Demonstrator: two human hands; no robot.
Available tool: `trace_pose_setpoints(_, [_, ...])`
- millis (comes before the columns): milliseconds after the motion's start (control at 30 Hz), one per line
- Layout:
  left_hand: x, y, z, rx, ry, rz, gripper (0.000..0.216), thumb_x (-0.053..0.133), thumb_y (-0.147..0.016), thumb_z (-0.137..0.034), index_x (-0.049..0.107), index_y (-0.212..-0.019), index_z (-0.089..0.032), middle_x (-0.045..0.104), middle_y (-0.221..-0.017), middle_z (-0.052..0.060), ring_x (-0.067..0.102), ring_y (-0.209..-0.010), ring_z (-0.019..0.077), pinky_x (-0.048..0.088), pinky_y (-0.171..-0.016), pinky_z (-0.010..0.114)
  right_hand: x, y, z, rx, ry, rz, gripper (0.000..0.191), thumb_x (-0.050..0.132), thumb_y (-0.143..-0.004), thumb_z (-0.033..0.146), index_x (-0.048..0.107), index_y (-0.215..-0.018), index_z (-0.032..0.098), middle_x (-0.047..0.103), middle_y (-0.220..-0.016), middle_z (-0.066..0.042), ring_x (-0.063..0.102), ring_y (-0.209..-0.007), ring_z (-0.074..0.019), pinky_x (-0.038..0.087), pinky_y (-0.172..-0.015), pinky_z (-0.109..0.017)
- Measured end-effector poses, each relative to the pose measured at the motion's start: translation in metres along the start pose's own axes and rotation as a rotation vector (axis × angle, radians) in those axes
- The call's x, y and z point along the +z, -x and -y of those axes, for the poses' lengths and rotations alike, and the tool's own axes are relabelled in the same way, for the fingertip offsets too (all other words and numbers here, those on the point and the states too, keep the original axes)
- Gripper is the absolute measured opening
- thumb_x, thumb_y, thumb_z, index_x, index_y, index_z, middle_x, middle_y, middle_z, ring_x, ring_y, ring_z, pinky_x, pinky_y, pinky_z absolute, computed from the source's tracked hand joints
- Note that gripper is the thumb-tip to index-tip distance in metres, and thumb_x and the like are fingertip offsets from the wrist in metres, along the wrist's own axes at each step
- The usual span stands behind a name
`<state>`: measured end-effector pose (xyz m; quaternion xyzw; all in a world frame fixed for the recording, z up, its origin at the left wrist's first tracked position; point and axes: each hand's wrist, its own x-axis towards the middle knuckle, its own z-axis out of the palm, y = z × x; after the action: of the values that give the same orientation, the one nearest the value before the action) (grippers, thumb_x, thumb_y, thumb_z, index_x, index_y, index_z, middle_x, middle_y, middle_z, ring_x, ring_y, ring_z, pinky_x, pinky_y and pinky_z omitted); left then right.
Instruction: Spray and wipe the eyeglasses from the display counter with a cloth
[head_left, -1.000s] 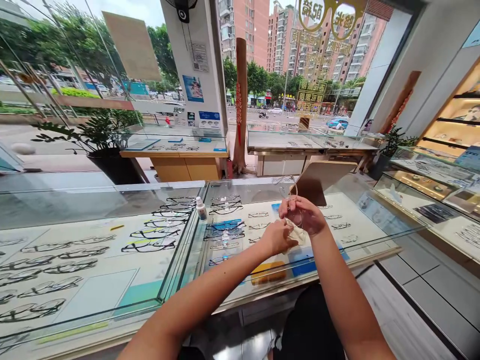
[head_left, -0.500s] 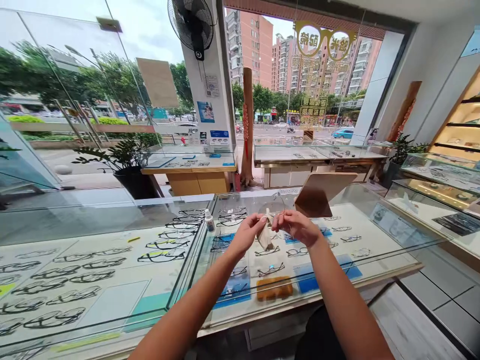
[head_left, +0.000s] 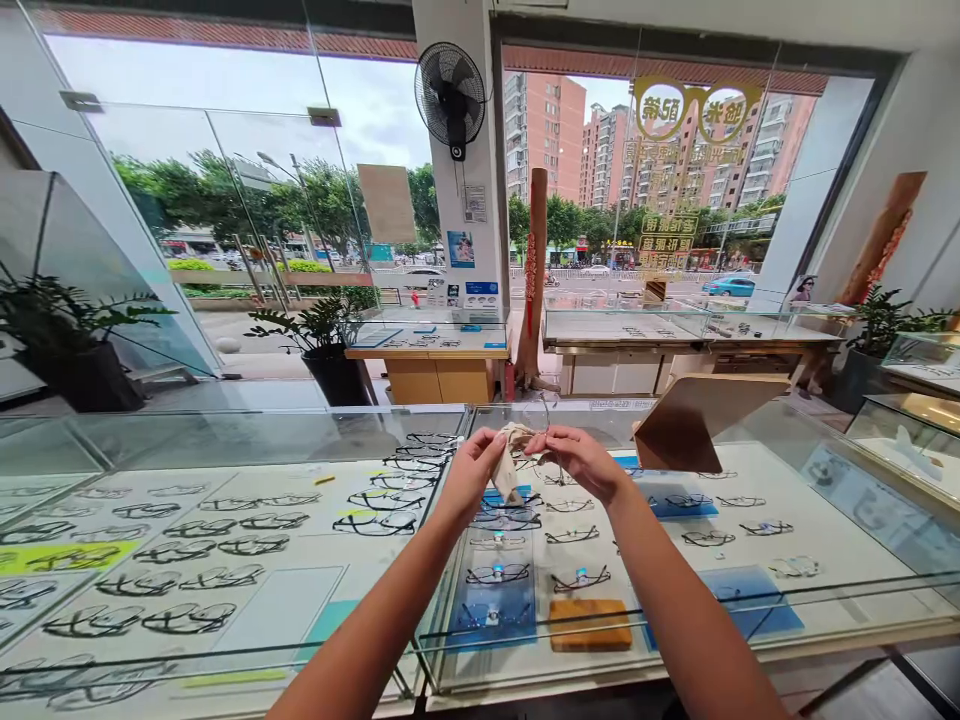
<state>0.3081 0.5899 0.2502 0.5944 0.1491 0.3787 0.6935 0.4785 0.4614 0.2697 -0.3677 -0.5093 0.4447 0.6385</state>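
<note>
Above a glass display case point(head_left: 772, 470), a left hand point(head_left: 480, 465) pinches a beige cloth point(head_left: 510, 482) while the right hand point(head_left: 583, 460) grasps thin-rimmed eyeglasses point(head_left: 548, 410), whose delicate frame could bend if the fingers press too hard.

Your cloth point(head_left: 508, 480) is a plain creamy beige, and the case point(head_left: 591, 617) you've got there is orangey brown. You're also looking at bright blue mats point(head_left: 765, 622), a teal panel point(head_left: 330, 627), a yellow-green strip point(head_left: 15, 557), black frames point(head_left: 373, 524) and a brown board point(head_left: 682, 435).
</note>
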Motion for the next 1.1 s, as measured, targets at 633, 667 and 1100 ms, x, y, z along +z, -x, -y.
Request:
trace_pose_setpoints(633, [-0.027, -0.036, 0.008, 0.016, 0.041, -0.067, 0.046, 0.09, -0.071, -0.056, 0.066, -0.08, -0.018, 0.064, -0.072, -0.002, 0.052, -0.061, 0.0101, 0.04, -0.056, 0.021, 0.003, -0.041, -0.03, 0.002, 0.047, -0.115, 0.03, 0.076, -0.09, 0.05, 0.079, -0.088, 0.02, 0.074, -0.096, -0.007, 0.06, -0.089, -0.0193, 0.042, -0.083, -0.033])
trace_pose_setpoints(667, [-0.028, -0.037, 0.008, 0.012, 0.07, -0.105, 0.048, 0.091, -0.069, -0.057, 0.065, -0.08, -0.018, 0.064, -0.071, -0.002, 0.052, -0.06, 0.0098, 0.04, -0.056, 0.02, 0.004, -0.039, -0.03, -0.001, 0.058, -0.119, 0.03, 0.075, -0.091, 0.049, 0.079, -0.088, 0.02, 0.074, -0.096, -0.007, 0.06, -0.089, -0.0195, 0.042, -0.084, -0.034])
trace_pose_setpoints(1100, [-0.028, -0.034, 0.008, -0.046, 0.166, -0.118, 0.048, 0.09, -0.071, -0.055, 0.069, -0.094, -0.017, 0.072, -0.086, 0.002, 0.064, -0.073, 0.0147, 0.051, -0.067, 0.025, 0.016, -0.034, -0.041, 0.029, 0.261, -0.077, 0.03, 0.072, -0.089, 0.05, 0.079, -0.084, 0.021, 0.072, -0.09, -0.005, 0.057, -0.085, -0.0201, 0.042, -0.084, -0.034])
